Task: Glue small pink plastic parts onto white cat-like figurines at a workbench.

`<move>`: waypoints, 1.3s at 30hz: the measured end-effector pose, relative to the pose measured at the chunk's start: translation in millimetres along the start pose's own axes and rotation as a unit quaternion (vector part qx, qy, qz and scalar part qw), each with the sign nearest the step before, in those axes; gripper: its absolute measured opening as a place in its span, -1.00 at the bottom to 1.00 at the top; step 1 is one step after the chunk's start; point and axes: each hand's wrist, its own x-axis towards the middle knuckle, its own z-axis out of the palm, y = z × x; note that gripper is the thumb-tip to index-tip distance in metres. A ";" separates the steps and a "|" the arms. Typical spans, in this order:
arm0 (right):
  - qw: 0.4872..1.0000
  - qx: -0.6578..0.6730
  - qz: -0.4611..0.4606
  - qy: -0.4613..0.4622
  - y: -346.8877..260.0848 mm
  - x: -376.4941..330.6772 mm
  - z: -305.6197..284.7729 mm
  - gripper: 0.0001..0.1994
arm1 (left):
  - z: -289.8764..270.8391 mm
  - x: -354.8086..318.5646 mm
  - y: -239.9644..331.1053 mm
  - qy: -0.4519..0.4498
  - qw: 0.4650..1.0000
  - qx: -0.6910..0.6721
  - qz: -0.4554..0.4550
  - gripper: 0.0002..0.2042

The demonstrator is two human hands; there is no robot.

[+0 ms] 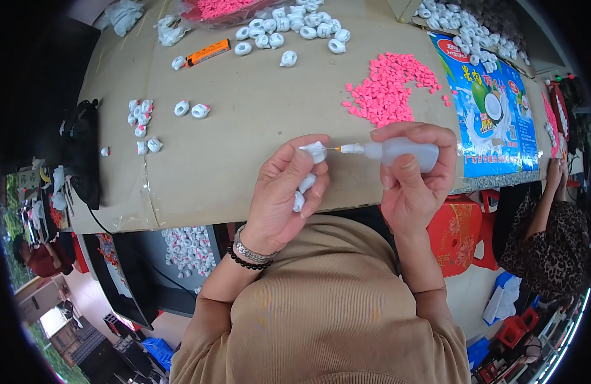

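My left hand [284,185] is closed around a few small white pieces, pinching one white piece [315,152] between thumb and forefinger. Two more white pieces [306,183] sit against its curled fingers. In my right hand [416,169] is a translucent squeeze bottle [410,153] with a thin needle tip, lying nearly level and pointing left. Its needle [332,148] reaches the pinched piece; whether it touches cannot be made out. White wrapping covers the bottle's neck. Beyond my right hand lies a heap of small pink pieces [388,89].
White pieces [289,25] spread across the far side of the cardboard-covered table [244,96], beside an orange tube [208,52]. More white pieces [141,115], some with pink bits, lie at left. A blue printed sheet [490,109] covers the right. Another person [551,237] works there.
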 end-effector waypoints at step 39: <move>0.990 -0.115 -0.062 -0.055 13.5 -12.6 5.4 -0.79 | -3.3 -13.6 -3.9 0.044 0.991 0.113 0.060 -0.67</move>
